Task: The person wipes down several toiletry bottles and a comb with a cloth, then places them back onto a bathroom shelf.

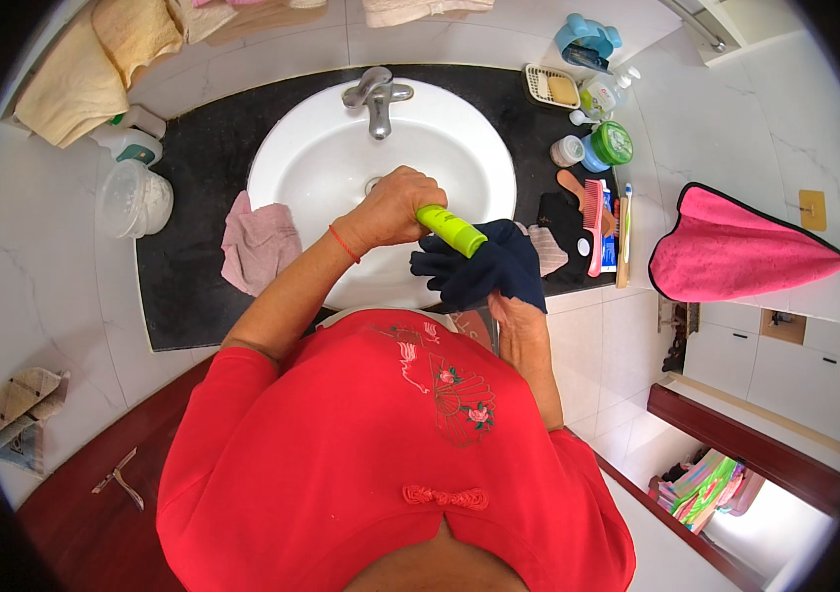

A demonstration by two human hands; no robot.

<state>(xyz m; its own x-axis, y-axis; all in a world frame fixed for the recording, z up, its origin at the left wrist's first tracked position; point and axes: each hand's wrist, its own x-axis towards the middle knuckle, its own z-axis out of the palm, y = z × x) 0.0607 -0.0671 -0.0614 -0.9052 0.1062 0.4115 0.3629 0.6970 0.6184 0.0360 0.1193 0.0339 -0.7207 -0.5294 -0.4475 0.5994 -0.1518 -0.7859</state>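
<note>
My left hand, with a red string round its wrist, is closed round one end of a lime-green tube. The tube's other end points down to the right, against a bunched dark navy cloth. My right hand holds this cloth up over the basin's near right rim; its fingers are mostly hidden under the folds. Beneath both hands is a white oval washbasin with a chrome tap. A pink cloth lies over the basin's left edge, and a striped cloth lies just right of the navy one.
On the black counter, the right side holds a soap dish, a pump bottle, a green-lidded jar, a pink comb and a black cloth. A clear tub stands left. A pink towel hangs right.
</note>
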